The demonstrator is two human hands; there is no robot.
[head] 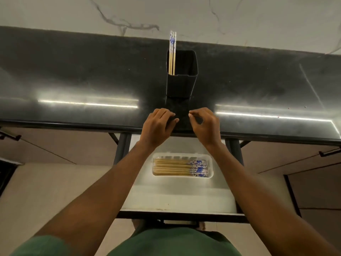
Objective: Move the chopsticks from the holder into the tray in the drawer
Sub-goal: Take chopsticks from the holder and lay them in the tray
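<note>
the left hand (158, 124) hovers over the near edge of the dark counter (73, 80), fingers curled and empty; the right hand (204, 124) likewise, fingertips pinched on nothing. three slim bamboo chopsticks with blue-patterned tops (172, 52) stand upright in the left corner of the tall black square holder (181, 78), patterned ends up. they look light, stiff and smooth, so best pinched near the tops. those in the white tray (210, 163) in the open drawer (180, 198) lie left to right, patterned ends right.
</note>
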